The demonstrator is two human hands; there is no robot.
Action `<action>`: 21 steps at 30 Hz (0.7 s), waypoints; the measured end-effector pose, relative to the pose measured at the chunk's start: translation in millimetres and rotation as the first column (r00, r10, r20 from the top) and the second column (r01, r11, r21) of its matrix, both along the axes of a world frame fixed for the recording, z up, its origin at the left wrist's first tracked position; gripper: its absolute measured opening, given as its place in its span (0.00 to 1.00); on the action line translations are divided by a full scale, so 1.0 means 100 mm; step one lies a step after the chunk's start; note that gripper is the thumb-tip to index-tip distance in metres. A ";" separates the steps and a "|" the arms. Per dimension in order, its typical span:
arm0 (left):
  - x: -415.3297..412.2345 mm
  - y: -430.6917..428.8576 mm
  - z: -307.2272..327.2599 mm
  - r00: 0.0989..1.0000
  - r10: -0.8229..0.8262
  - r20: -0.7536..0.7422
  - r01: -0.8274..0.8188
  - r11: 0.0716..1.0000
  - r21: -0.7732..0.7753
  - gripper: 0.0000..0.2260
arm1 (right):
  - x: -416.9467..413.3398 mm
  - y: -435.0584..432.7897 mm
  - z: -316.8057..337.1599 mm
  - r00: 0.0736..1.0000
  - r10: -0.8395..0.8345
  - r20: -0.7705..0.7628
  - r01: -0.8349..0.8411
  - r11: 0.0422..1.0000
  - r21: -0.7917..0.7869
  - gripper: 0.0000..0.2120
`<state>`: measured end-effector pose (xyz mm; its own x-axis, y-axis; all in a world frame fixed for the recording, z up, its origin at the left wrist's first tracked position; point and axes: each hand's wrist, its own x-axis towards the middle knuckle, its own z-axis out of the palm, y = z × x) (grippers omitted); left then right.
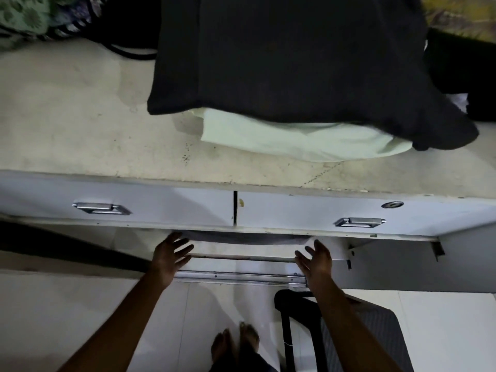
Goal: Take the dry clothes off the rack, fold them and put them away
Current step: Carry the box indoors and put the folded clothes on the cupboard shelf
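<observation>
Between the left hand (171, 253) and the right hand (315, 260), both spread wide and holding nothing, what looked like a folded grey cloth (241, 237) sat tucked under the drawers (161, 202) (dim there). Beyond the fingertips, a black garment (290, 57) lay over a pale green garment (303, 140), probably not yet put away.

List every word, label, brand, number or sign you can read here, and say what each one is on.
None: no text can be read anywhere in this view.
Black garment and pale green cloth: no tag or print visible.
Left drawer front, right drawer front, round lock: no legible markings.
Patterned fabric at far left: floral print only, no letters.
</observation>
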<state>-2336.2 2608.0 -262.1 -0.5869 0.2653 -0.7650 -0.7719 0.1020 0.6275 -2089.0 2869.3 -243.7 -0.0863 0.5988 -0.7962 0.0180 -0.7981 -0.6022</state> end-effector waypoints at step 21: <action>-0.70 -2.39 2.89 0.251 0.228 -0.941 -0.615 0.788 0.027 0.11 | -2.86 -3.59 3.49 0.396 0.442 0.805 0.249 -0.895 0.370 0.06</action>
<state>-2405.9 2369.0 26.5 -0.8821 -0.3627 0.3005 0.2124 0.2632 0.9411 -2375.2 2510.4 105.6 -0.5889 -0.6170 0.5220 -0.7236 0.6903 -0.0004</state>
